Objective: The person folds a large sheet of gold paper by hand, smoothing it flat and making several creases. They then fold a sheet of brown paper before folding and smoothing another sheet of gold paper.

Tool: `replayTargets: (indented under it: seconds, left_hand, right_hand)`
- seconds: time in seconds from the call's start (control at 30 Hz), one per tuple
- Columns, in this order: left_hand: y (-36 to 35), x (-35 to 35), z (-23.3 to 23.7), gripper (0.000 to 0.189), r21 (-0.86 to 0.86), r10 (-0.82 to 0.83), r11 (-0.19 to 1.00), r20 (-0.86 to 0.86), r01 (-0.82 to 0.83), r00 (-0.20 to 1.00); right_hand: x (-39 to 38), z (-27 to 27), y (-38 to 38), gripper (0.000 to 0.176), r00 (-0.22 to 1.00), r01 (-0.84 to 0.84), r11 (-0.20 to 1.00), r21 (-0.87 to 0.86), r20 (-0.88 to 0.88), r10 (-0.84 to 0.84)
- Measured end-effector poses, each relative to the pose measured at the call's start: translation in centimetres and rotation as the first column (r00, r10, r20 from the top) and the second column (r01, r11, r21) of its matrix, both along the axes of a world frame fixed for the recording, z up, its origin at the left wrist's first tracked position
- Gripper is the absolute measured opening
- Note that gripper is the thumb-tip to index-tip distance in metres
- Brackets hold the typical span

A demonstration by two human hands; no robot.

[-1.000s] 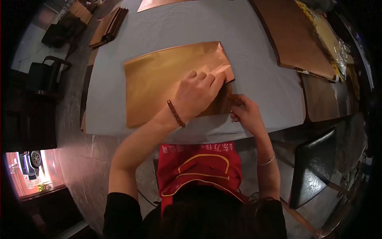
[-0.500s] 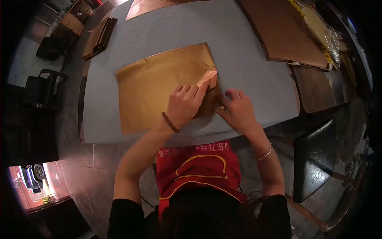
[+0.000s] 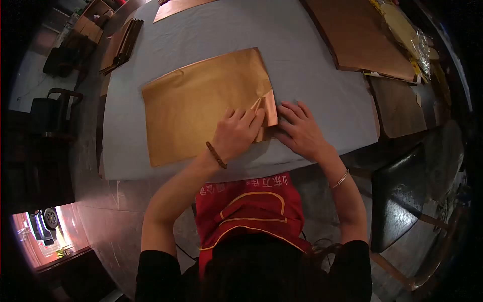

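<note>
A gold-brown paper sheet (image 3: pixel 196 100) lies flat on the grey table cover (image 3: pixel 312 65). Its near right corner (image 3: pixel 269 106) is folded up and over. My left hand (image 3: pixel 236 133), with a braided bracelet on the wrist, presses flat on the sheet just left of that fold. My right hand (image 3: pixel 299 128), a thin bangle on its wrist, lies palm down with fingers spread at the sheet's right edge, touching the folded corner. Neither hand grips anything.
A large brown board (image 3: pixel 362 38) lies at the far right, with plastic-wrapped yellow sheets (image 3: pixel 407 32) beyond it. A stack of brown folded papers (image 3: pixel 121 45) sits at the far left table edge. A dark chair (image 3: pixel 402 196) stands to my right.
My left hand slid down and left off the corner. The corner went from lifted to folded over and pressed. My right hand opened from a pinch and laid flat beside the fold.
</note>
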State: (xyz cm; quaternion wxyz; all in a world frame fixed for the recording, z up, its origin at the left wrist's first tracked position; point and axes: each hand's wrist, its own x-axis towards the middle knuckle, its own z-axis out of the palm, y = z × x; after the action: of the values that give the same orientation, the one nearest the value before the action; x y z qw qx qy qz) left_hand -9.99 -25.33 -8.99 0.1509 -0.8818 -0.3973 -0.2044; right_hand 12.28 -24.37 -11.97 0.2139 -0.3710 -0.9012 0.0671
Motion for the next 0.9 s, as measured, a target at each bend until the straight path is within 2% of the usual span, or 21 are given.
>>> replayTargets:
  seconds: [0.1, 0.17, 0.27, 0.33, 0.4, 0.47, 0.63, 0.77, 0.9]
  left_hand:
    - [-0.4, 0.3, -0.9, 0.032, -0.043, -0.057, 0.997, -0.018, 0.057, 0.998]
    - [-0.4, 0.6, -1.6, 0.033, -0.073, -0.117, 0.990, 0.040, 0.119, 0.992]
    - [-0.3, 0.5, -2.0, 0.033, -0.057, -0.111, 0.992, 0.048, 0.114, 0.993]
    - [-0.4, 0.4, -2.1, 0.033, -0.062, -0.116, 0.991, 0.049, 0.119, 0.992]
    - [-0.3, 0.4, -2.3, 0.034, -0.067, -0.118, 0.990, 0.050, 0.121, 0.992]
    - [-0.4, 0.4, -2.4, 0.036, -0.058, -0.104, 0.993, 0.053, 0.107, 0.993]
    - [-0.4, 0.4, -2.6, 0.037, -0.071, -0.084, 0.994, 0.045, 0.087, 0.995]
    - [-0.7, 1.0, -1.9, 0.037, -0.135, -0.032, 0.990, -0.020, 0.029, 0.999]
    - [-0.7, 2.2, -1.1, 0.037, -0.131, 0.020, 0.991, -0.063, -0.028, 0.998]
  right_hand:
    - [0.1, 0.0, 0.0, 0.028, 1.000, -0.005, 1.000, 0.001, 0.016, 0.005]
    - [0.2, 0.1, 0.0, 0.028, 0.999, -0.007, 1.000, -0.004, 0.035, 0.007]
    - [0.3, 0.0, 0.0, 0.030, 1.000, -0.024, 0.999, -0.038, -0.003, 0.024]
    - [0.3, -0.1, 0.1, 0.028, 0.994, -0.033, 0.998, -0.060, -0.110, 0.026]
    - [0.7, -0.1, 0.0, 0.026, 0.989, -0.042, 0.996, -0.078, -0.144, 0.030]
    - [1.2, -0.1, -0.3, 0.024, 0.984, -0.052, 0.994, -0.099, -0.177, 0.033]
    - [2.1, -0.4, -1.8, 0.021, 0.990, -0.111, 0.994, 0.005, -0.088, 0.111]
    - [2.0, -0.4, -2.7, 0.025, 0.993, -0.078, 0.995, 0.068, -0.081, 0.084]
    - [2.0, -0.6, -2.7, 0.026, 0.995, -0.058, 0.998, 0.041, -0.082, 0.061]
